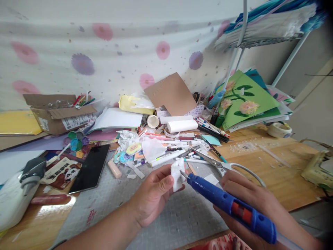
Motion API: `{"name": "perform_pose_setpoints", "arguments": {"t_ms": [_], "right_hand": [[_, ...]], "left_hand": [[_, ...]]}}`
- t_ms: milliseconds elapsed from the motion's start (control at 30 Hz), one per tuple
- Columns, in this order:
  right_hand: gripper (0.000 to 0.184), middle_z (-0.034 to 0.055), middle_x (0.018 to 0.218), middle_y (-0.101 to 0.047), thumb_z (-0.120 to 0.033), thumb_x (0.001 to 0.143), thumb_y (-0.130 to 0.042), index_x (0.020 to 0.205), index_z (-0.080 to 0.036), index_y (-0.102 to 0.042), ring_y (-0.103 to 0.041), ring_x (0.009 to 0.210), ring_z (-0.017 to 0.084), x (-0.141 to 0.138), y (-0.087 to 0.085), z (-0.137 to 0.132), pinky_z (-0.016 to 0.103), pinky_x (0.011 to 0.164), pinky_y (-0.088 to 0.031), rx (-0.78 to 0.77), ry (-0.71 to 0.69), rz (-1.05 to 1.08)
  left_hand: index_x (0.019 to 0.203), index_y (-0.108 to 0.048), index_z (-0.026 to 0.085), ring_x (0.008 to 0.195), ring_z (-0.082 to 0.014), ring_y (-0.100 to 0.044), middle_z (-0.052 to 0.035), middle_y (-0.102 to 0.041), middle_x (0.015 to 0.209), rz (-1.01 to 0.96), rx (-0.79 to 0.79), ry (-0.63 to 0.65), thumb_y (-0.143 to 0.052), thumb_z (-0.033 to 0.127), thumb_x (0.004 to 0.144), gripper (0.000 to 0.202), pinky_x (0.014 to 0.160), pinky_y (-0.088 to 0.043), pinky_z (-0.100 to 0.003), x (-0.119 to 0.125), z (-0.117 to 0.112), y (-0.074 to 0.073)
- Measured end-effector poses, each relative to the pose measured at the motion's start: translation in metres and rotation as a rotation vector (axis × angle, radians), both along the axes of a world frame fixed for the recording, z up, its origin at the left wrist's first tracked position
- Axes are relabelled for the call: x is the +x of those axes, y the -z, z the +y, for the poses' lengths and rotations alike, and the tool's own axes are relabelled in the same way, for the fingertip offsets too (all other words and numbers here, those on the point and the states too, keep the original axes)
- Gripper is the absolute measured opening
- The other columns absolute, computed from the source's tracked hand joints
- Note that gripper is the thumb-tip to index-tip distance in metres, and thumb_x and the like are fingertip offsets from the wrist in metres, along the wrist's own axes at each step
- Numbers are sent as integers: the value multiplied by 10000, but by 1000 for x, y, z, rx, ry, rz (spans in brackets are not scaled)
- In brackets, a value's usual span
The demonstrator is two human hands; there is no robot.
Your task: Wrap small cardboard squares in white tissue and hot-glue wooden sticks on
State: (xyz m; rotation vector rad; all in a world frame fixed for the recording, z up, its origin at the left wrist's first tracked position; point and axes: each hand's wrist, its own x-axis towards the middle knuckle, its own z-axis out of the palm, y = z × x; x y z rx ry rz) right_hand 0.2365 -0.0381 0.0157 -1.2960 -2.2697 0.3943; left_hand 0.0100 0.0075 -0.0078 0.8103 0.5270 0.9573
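Observation:
My left hand (153,196) pinches a small, rough white piece (177,173), paper or foam by its look, between thumb and fingers. A blue glue gun (215,194) lies in the grip of my right hand (244,198), and its metal tip touches or nearly touches the right side of the white piece. Behind the tool, a clear glue stick runs out toward the lower right. Just beyond my right hand are scissors (221,163) with pale handles. Both hands are above a grey cutting mat (104,208).
Pens, paper scraps and markers are heaped at the mat's back around a white case (182,125). At left are a black phone (91,168), a white bottle (15,198) and a cardboard box (59,119). Green flower artwork (244,100) leans at right, near a tape roll (279,129).

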Motion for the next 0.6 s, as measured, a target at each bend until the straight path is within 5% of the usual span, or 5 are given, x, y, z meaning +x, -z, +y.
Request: {"name": "perform_pose_setpoints", "arguments": {"t_ms": [200, 367, 467, 533, 600], "right_hand": [[81, 22, 782, -594, -238, 794, -535, 736, -249, -589, -601, 701, 172, -4, -17, 0, 269, 567, -507, -69, -9, 102], [130, 40, 903, -671, -278, 723, -641, 851, -277, -666, -655, 837, 236, 15, -9, -1, 280, 619, -562, -159, 5, 238], [292, 54, 924, -701, -373, 706, -684, 978, -269, -657, -673, 792, 248, 51, 4, 6, 298, 611, -568, -307, 215, 404], [304, 45, 722, -691, -459, 716, -668, 938, -250, -666, -650, 620, 213, 85, 13, 18, 271, 491, -519, -398, 406, 443], [334, 27, 585, -630, -517, 720, -632, 884, -227, -653, -582, 497, 174, 121, 22, 32, 257, 425, -445, -331, 618, 437]], "left_hand": [[999, -718, 167, 958, -195, -587, -69, -699, 1023, -4, -8, 12, -723, 358, 733, 327, 858, -461, -313, -2, 0, 1], [1036, -695, 140, 1006, -234, -574, -109, -682, 1071, -62, -34, 25, -612, 364, 828, 318, 847, -469, -360, -3, 3, 5], [1068, -679, 138, 948, -232, -601, -134, -685, 1075, -93, -98, 28, -555, 381, 861, 343, 836, -470, -380, -3, 5, 8], [1056, -680, 134, 914, -229, -614, -147, -697, 1044, -98, -136, 11, -563, 377, 855, 336, 826, -473, -381, -3, 5, 9], [1030, -685, 144, 887, -222, -624, -146, -709, 1013, -105, -163, -17, -575, 364, 849, 305, 815, -479, -377, -2, 6, 8]]}}
